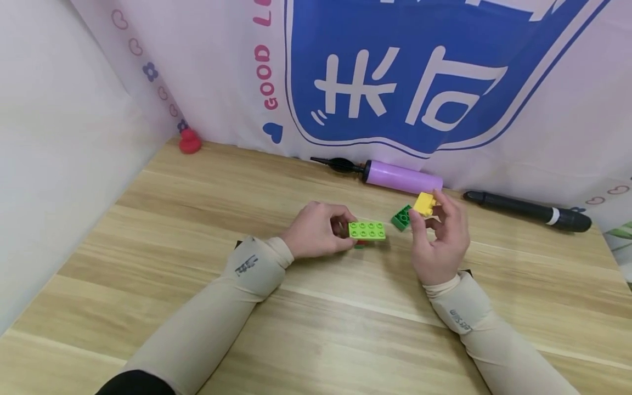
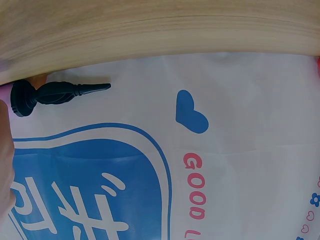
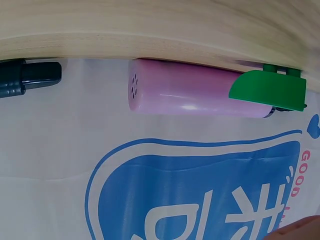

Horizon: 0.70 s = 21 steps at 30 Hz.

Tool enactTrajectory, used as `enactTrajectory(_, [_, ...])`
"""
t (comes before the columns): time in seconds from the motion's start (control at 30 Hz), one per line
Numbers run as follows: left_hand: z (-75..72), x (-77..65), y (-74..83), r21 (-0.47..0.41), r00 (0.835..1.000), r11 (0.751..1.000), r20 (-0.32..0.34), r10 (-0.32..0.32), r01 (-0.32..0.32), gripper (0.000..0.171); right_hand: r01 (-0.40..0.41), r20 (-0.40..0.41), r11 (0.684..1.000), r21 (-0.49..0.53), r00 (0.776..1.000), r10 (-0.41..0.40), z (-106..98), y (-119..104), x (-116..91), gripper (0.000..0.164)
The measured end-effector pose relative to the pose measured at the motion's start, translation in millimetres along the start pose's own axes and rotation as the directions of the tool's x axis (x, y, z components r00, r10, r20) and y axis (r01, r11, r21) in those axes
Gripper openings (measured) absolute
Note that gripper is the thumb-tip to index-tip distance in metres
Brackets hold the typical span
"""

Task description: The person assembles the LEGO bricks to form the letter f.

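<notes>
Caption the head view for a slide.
Left hand holds a lime brick, right hand a yellow brick; a green brick lies between them on the table.

Hands: two, left hand (image 1: 318, 231) and right hand (image 1: 443, 244). Sleeves (image 1: 207, 318): two. Building bricks in plain view: three, comprising one light-green brick (image 1: 367, 231), left, with eight studs; one yellow brick (image 1: 424, 204), right; one dark-green brick (image 1: 401, 218), between. Red and green parts (image 1: 360, 244) underneath: mostly hidden, count indeterminate. Far side: one purple pump (image 1: 402, 176), one black cylindrical tool (image 1: 528, 211), one red figure (image 1: 190, 142).
</notes>
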<state>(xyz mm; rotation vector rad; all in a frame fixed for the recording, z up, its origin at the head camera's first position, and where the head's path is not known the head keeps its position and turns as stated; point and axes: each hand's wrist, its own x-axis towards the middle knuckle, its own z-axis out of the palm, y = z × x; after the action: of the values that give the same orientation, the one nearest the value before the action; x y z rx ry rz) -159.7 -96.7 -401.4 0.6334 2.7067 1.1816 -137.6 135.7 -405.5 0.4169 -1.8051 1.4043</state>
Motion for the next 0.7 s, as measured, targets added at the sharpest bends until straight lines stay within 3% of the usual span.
enactTrajectory(0.7, [0.3,0.2,-0.7,0.027,1.000,0.999,0.014,0.027,-0.028,0.030,-0.091,0.028,0.995,-0.049,0.995,0.092,-1.5,-1.3,1.9,0.044])
